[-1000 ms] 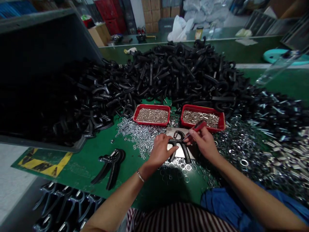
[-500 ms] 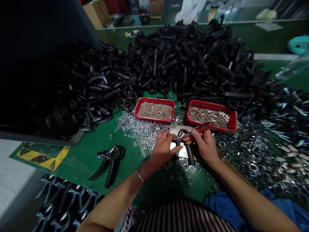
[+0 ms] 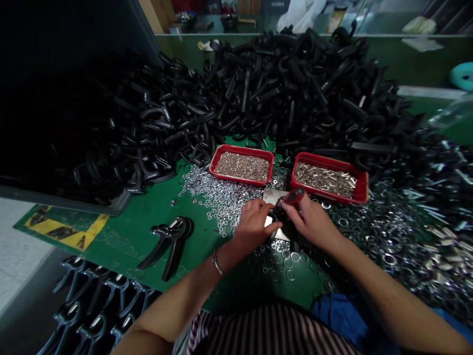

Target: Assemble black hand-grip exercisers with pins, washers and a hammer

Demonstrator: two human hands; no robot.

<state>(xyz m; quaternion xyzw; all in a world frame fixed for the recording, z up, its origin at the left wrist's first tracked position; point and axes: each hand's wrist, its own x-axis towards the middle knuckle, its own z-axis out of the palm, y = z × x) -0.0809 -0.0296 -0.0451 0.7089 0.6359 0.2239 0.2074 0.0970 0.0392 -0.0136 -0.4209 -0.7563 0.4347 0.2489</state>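
My left hand (image 3: pixel 254 222) pinches a black hand grip part (image 3: pixel 274 215) over a small metal plate (image 3: pixel 271 195). In my right hand (image 3: pixel 308 217) is a red-handled tool (image 3: pixel 294 195), its handle tilted up toward the camera and its tip hidden at the part. Both hands are close together, and my right fingers hide much of the part. An assembled black hand grip (image 3: pixel 173 241) with a spring lies on the green table (image 3: pixel 129 241), left of my left hand.
Two red trays, one of tiny metal pieces (image 3: pixel 242 166) and one of pins (image 3: pixel 325 180), stand beyond the plate. Black parts (image 3: pixel 258 88) are heaped behind them. Loose rings (image 3: pixel 388 217) spread at the right; a dark bin (image 3: pixel 107 209) stands at the left.
The red-handled tool has swung from lying slanted to pointing up toward the camera, and my right hand has turned with it over the part. The view has shifted slightly.
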